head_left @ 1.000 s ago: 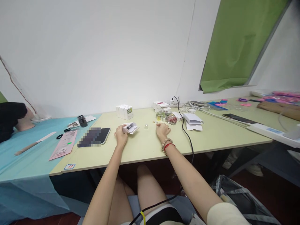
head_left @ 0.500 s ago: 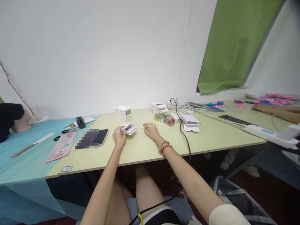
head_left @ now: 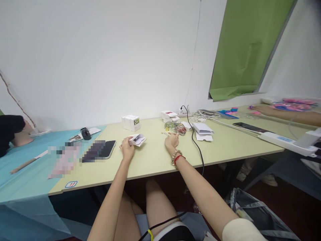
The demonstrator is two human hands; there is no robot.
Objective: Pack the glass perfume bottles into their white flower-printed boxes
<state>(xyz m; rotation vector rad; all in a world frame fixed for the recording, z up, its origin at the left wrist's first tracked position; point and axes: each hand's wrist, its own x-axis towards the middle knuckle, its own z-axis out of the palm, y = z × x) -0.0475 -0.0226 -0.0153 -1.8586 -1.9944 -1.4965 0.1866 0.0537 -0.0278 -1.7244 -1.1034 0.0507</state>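
Note:
My left hand (head_left: 127,147) is closed around an opened small white box (head_left: 138,140), whose flaps point to the right. Over the table to its right is my right hand (head_left: 172,141), with a beaded bracelet and a red cord at the wrist. Its fingers are partly stretched, and I see nothing held in them. Just beyond those fingertips lie a small vial (head_left: 164,133), a round clear container with reddish contents (head_left: 180,129) and a greenish round container (head_left: 169,126). Whether the fingers touch any of these is hard to make out.
White boxes (head_left: 131,123) stand by the wall, and more boxes (head_left: 170,116) sit behind the containers. An opened white box (head_left: 203,131) lies to the right beside a black cable (head_left: 196,142). A phone (head_left: 109,149) is at left. Another person's arm (head_left: 283,114) rests at far right.
My right hand has moved right, from beside the white box to the round containers. The small vial it held now lies on the table. My left hand keeps its hold on the box.

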